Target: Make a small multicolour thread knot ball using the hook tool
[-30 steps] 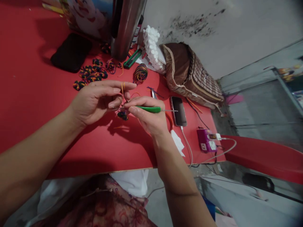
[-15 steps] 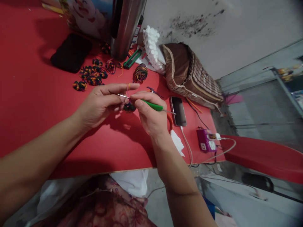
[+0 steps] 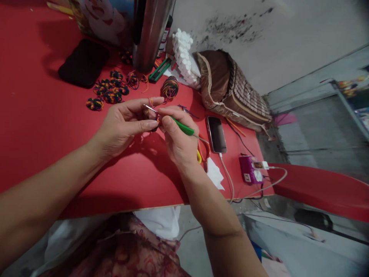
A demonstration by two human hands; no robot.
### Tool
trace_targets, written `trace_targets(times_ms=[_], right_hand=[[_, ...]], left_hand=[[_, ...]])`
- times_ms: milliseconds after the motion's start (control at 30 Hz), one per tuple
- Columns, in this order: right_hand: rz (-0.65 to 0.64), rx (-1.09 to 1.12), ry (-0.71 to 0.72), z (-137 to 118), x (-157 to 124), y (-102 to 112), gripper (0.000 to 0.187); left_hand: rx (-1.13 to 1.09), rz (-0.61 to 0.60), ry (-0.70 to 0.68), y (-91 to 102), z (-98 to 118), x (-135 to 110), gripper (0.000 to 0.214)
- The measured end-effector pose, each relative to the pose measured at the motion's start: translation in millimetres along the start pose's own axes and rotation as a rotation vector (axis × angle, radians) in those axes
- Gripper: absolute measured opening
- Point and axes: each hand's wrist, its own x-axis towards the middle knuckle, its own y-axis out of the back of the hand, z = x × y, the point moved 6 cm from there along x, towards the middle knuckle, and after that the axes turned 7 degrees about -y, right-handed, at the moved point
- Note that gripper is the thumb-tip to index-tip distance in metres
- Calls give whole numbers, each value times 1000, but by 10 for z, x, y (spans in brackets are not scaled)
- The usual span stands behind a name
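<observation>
One red table [image 3: 43, 127] by stained wall [image 3: 236, 29], green-handled hook [image 3: 184, 127] in closed right hand [image 3: 181, 142], yarn [image 3: 151, 101] in pinched left hand [image 3: 123, 121]

Dark reddish garment [image 3: 129, 252], patterned, perhaps with swirls

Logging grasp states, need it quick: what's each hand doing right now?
Left hand: closed, pinching a small yarn piece, a yarn strand looped over a finger.
Right hand: closed, holding the green-handled hook.

left hand [image 3: 121, 121] has open tabletop [image 3: 43, 127] leftward, but a yarn ball [image 3: 170, 87] blocks ahead.
</observation>
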Motion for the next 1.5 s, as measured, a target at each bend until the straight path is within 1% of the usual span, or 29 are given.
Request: trace_targets(times_ms=[67, 167, 267, 400, 467, 567, 633, 700, 800, 967, 1067, 1233, 1367, 1433, 1500], right_hand=[[0, 1, 1, -8, -15, -15, 13], [15, -52, -23, -24, -40, -23, 14], [35, -132, -12, -35, -51, -14, 18], [38, -232, 95, -50, -44, -4, 21], [20, -286, 132, -74, -41, -14, 21], [-28, -373, 191, -179, -52, -51, 20], [-42, -446, 267, -285, -73, -74, 21], [-21, -543, 347, -373, -96, -82, 22], [37, -643, 429, -433, -122, -74, 22], [16, -600, 473, -427, -145, -98, 25], [27, -604, 472, -427, -143, -102, 24], [46, -688, 485, -422, -134, -112, 22], [59, -745, 490, -382, -144, -151, 23], [97, -763, 516, -368, -165, -173, 23], [142, -776, 555, -361, -194, -196, 22]], left_hand=[[0, 25, 18, -5, 5, -6, 38], [-7, 51, 13, -12, 31, -15, 41], [-15, 43, -4, -9, 34, -12, 39], [-53, 16, -50, 39, -7, 26, 34], [-71, 16, -76, 77, -25, 50, 34], [-41, 37, -85, 123, -30, 68, 35], [-11, 52, -83, 133, -17, 66, 36], [-5, 64, -95, 127, 8, 59, 37], [-22, 80, -106, 107, 31, 52, 36], [-53, 127, -79, 101, 20, 58, 32], [-24, 149, -102, 114, 24, 64, 33], [70, 177, -160, 132, 28, 46, 38], [48, 224, -178, 135, 10, 26, 39], [2, 251, -145, 135, -13, 23, 37], [-41, 277, -75, 134, -44, 22, 35]])
